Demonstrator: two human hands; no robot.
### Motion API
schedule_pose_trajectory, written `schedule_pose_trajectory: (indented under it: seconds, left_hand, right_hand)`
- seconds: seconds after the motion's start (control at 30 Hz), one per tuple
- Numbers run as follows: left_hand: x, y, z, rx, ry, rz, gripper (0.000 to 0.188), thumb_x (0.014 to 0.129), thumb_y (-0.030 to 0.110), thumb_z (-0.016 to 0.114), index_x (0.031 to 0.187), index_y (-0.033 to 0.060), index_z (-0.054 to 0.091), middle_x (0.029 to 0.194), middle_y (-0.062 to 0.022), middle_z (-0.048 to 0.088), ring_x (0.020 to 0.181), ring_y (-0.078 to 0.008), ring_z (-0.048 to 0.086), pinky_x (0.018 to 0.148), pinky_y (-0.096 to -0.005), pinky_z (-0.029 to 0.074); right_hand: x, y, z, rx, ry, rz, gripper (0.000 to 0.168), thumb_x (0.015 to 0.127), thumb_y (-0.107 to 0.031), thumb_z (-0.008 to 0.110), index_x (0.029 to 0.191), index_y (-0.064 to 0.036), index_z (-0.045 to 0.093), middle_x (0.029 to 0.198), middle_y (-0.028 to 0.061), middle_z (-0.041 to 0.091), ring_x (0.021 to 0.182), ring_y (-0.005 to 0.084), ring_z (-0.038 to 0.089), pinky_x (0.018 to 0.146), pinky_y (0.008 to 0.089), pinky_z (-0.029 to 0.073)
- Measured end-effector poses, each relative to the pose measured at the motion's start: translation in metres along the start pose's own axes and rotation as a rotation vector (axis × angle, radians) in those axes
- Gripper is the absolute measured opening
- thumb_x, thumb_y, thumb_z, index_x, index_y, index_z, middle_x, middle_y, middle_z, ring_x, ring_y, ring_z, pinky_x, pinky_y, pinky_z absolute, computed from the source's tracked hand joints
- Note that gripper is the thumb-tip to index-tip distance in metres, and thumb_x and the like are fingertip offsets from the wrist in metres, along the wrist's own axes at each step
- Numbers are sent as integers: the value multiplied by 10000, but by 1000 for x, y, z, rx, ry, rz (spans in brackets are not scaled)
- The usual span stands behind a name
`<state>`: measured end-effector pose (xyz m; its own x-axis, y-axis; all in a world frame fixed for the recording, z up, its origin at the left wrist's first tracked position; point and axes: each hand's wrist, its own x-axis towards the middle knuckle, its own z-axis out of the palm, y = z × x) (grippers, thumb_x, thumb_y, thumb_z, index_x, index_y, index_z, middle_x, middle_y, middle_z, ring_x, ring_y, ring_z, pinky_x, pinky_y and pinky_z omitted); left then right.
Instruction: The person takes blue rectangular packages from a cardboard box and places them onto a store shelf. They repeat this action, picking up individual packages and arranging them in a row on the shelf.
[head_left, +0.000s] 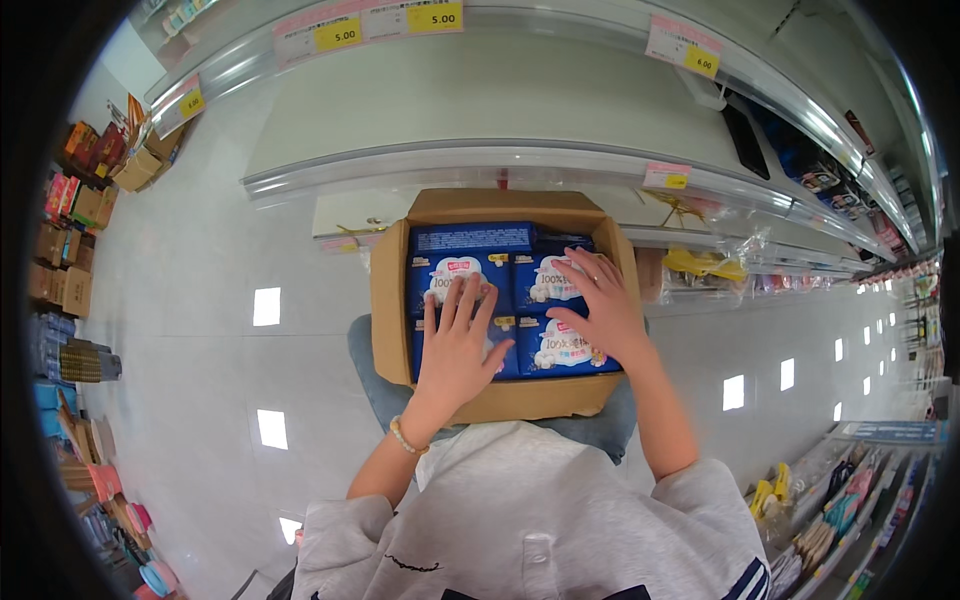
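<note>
An open cardboard box (502, 401) rests on my lap, its flaps folded outward. Inside, blue packages (570, 345) with white printed patches lie side by side in two rows. Another blue package (472, 238) stands on edge along the far wall of the box. My left hand (461, 341), fingers spread, lies over the packages on the left. Over those on the right is my right hand (604, 307), with its fingers apart and slightly bent. Neither hand grips a package; whether the fingertips press on them is hard to tell.
Metal store shelves (480, 97) with price tags (412, 19) rise right in front of the box. A dark flat object (745, 142) lies on the shelf at right. Cartons (75, 289) and goods line the far left, and a rack of goods (832, 510) stands at lower right.
</note>
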<state>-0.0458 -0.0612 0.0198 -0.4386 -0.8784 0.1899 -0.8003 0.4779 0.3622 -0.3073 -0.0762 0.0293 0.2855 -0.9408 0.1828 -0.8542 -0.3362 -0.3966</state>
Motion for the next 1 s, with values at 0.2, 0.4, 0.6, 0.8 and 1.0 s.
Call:
schedule_pose_trajectory:
  seconds: [0.2, 0.4, 0.6, 0.8, 1.0]
  left_hand:
    - [-3, 1, -1, 6, -17, -12, 706, 906, 367, 718, 1515, 111, 469, 1634, -158, 348, 1517, -383, 300, 1213, -624, 204]
    - [-1, 1, -1, 18, -13, 7, 682, 904, 355, 719, 1500, 119, 490, 1631, -146, 355, 1508, -390, 309, 1217, -610, 199]
    - [-1, 2, -3, 24, -39, -10, 692, 897, 343, 723, 1510, 129, 481, 1635, -144, 349, 1513, -396, 297, 1223, -607, 186]
    - [-1, 3, 0, 53, -34, 19, 699, 902, 354, 719, 1510, 109, 474, 1631, -162, 344, 1513, -390, 298, 1204, -642, 205]
    - [-1, 3, -1, 42, -42, 2, 693, 900, 352, 717, 1502, 105, 481, 1625, -166, 350, 1505, -398, 307, 1200, -647, 212]
  right_hand:
    - [-21, -37, 9, -90, 107, 13, 657, 947, -415, 681, 1498, -110, 494, 1601, 177, 382, 1486, 363, 354, 1220, 538, 254]
    - [-25, -38, 39, -207, 53, 42, 655, 984, -442, 618, 1513, -86, 470, 1607, 234, 348, 1515, 395, 290, 1229, 555, 201]
    - [-22, -46, 40, -185, 89, 93, 623, 973, -431, 628, 1483, -96, 502, 1589, 224, 379, 1513, 385, 301, 1231, 559, 201]
    - [-25, -42, 40, -138, 110, 99, 608, 964, -421, 645, 1462, -94, 527, 1591, 215, 382, 1513, 368, 310, 1232, 554, 204]
    - [-25, -43, 39, -137, 119, 100, 602, 962, -421, 649, 1450, -86, 538, 1594, 212, 382, 1512, 362, 316, 1234, 547, 202]
